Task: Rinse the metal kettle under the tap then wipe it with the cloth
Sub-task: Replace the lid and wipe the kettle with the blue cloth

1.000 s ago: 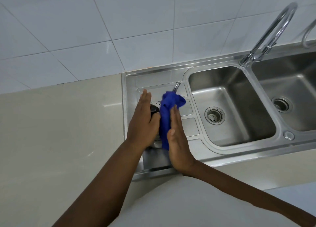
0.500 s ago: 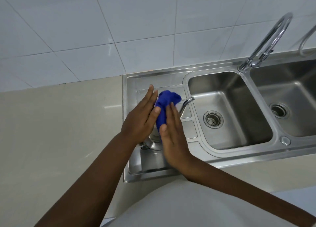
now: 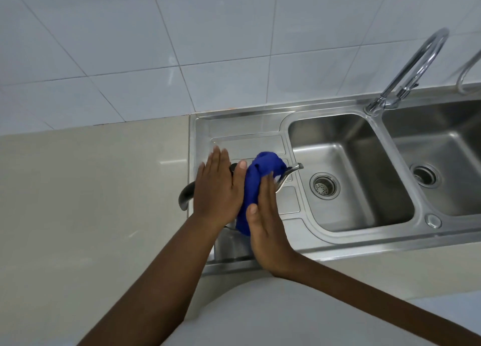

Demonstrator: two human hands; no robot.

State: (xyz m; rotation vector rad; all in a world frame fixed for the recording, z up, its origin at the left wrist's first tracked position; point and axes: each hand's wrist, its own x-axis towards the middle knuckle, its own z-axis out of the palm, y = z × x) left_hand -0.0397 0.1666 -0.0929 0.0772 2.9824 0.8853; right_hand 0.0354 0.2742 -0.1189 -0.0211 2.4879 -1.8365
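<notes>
The metal kettle (image 3: 287, 173) stands on the sink's drainboard (image 3: 242, 142), mostly hidden by my hands. Only its spout at the right and its dark handle (image 3: 186, 193) at the left show. My left hand (image 3: 220, 189) lies flat on the kettle's top and left side, fingers straight. My right hand (image 3: 265, 220) presses the blue cloth (image 3: 256, 179) against the kettle's right side with a flat palm. The cloth is bunched between my two hands and covers the kettle's body.
A steel double sink lies to the right, with the near basin (image 3: 351, 173) and its drain (image 3: 324, 185). A curved tap (image 3: 413, 67) rises at the back right; no water runs. A beige counter (image 3: 91, 202) spreads left. White wall tiles stand behind.
The kettle has turned: its spout now points right toward the basin and its handle sticks out at the left. My right hand with the cloth has slid along the kettle's side.
</notes>
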